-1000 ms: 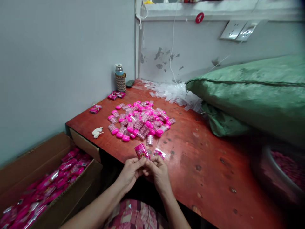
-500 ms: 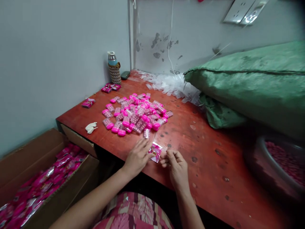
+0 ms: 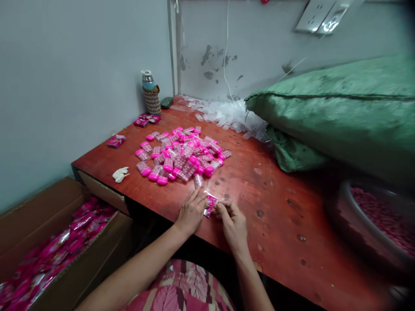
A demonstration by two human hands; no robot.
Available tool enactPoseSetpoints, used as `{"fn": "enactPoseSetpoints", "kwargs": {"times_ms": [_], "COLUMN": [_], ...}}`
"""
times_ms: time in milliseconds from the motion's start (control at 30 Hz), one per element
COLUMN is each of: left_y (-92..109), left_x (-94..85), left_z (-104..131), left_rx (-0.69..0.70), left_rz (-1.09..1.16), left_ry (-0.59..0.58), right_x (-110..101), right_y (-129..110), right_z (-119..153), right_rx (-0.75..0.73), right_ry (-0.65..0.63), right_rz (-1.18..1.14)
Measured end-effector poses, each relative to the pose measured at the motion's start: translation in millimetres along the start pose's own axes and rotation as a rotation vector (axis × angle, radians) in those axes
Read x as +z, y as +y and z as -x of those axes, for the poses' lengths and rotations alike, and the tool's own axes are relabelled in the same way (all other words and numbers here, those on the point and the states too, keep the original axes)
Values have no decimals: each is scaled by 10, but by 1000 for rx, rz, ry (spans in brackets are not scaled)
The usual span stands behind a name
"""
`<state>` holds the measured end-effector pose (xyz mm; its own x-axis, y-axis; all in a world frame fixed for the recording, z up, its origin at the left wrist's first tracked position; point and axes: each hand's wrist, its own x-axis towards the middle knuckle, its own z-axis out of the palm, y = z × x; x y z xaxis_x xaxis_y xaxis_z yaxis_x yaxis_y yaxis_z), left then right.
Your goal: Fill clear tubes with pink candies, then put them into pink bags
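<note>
A small pink printed packet [image 3: 210, 204] with silvery edges lies near the front edge of the red table. Against its left edge, my left hand [image 3: 191, 212] holds it with the fingers close together and bent over; the thumb is mostly hidden. On the other side my right hand [image 3: 234, 224] pinches the packet's right edge between thumb and forefinger, the other fingers curled. Just beyond my left fingertips lies one clear container [image 3: 198, 180] of small pink balls. Behind it is a heap of similar pink-capped containers [image 3: 186, 160].
On the left stands an open cardboard box [image 3: 103, 242] of pink packets. A bottle in a knitted holder [image 3: 151, 97], clear plastic pieces [image 3: 223, 114] and a large green sack [image 3: 337, 112] line the back. A tub of pink pieces [image 3: 346, 203] is at right.
My right thumb and forefinger have closed on the packet's right edge. My left fingers have drawn together at its left edge, covering more of it. The view has shifted slightly.
</note>
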<state>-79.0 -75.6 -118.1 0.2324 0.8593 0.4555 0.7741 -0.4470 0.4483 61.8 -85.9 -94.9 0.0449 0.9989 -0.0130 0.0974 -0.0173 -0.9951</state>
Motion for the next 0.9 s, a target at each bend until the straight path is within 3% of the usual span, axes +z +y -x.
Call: {"fn": "enactPoseSetpoints", "kwargs": {"times_ms": [267,400,600,800,900], "left_y": [-45,-36,-48,-53,-63], "left_x": [82,90,61,-47,-75], "left_z": [28,-38,-58,-51,-26], "left_rx": [0,-54,-54,-24,1], "left_rz": [5,-31,-22,16,-8], "left_ry": [9,-52,-59,57,7], "right_x": [-6,28,4,76,95], "right_y": [11,-24,-6,-17,-28], "right_z": [55,2,-2,-67,-113], "right_rx": [-25,-51,-46,-30,-33], "right_ry": [55,88,75,89,75], "right_rz": [38,69,127,71,103]}}
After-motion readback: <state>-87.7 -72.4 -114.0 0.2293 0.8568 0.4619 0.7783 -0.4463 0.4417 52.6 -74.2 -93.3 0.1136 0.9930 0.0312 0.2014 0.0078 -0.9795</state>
